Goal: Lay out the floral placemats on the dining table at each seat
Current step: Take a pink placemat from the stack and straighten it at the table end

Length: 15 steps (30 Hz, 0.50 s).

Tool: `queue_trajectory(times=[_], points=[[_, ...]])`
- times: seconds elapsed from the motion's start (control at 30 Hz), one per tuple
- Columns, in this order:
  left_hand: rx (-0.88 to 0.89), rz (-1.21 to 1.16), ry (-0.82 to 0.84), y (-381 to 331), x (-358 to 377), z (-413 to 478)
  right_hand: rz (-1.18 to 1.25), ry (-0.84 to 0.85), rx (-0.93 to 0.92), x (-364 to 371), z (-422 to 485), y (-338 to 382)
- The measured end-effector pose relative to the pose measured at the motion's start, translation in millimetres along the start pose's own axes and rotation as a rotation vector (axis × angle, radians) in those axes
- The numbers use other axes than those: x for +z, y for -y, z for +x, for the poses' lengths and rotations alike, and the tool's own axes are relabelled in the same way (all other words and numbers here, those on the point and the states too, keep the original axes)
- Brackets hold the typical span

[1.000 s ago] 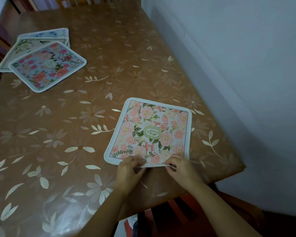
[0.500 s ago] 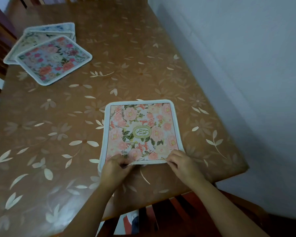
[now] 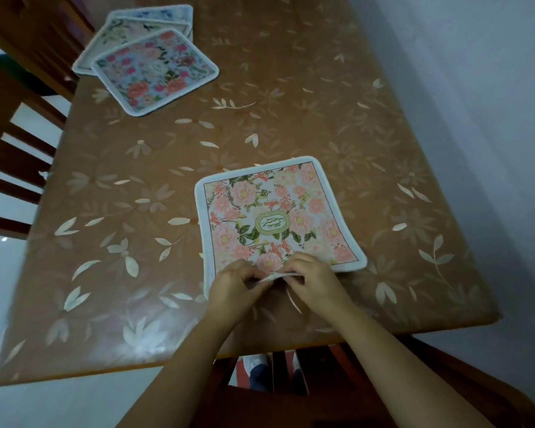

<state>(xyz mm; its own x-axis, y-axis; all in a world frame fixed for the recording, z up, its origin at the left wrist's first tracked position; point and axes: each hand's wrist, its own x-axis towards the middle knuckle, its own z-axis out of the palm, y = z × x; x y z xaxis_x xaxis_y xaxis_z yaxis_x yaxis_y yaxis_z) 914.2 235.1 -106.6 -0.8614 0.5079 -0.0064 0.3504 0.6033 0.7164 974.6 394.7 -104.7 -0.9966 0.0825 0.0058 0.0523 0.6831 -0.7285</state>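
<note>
A pink floral placemat (image 3: 275, 214) with a white border and a green oval emblem lies near the front edge of the dining table (image 3: 136, 242). My left hand (image 3: 233, 287) and my right hand (image 3: 314, 281) sit close together at its near edge, and both pinch that edge, which is lifted a little off the table. A loose stack of three other floral placemats (image 3: 150, 57) lies at the far left of the table, the top one blue with red and pink flowers.
The table wears a glossy brown cover with pale leaf and flower prints. A grey wall (image 3: 476, 88) runs along its right side. Wooden chairs (image 3: 16, 143) stand at the left, and another chair (image 3: 291, 396) is below the front edge.
The pink placemat has turned clockwise and now lies nearly square to the front edge. My hands have moved closer together at its near edge. The view has shifted left.
</note>
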Motion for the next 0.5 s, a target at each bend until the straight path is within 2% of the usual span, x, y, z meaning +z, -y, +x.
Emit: queue_trajectory(times=[0.13, 0.23, 0.33, 0.5], points=[[0.008, 0.006, 0.076, 13, -11, -8, 0.021, -0.049, 0.069, -16, -7, -12], [-0.032, -0.029, 0.027, 17, -14, -16, 0.001, -0.105, 0.108, -31, -15, -21], [-0.036, -0.064, 0.000, 9, -14, -15, -0.027, -0.054, 0.133, -40, -20, -26], [0.066, -0.115, 0.020, -17, -9, -4, 0.031, 0.031, 0.054, -30, -24, -3]])
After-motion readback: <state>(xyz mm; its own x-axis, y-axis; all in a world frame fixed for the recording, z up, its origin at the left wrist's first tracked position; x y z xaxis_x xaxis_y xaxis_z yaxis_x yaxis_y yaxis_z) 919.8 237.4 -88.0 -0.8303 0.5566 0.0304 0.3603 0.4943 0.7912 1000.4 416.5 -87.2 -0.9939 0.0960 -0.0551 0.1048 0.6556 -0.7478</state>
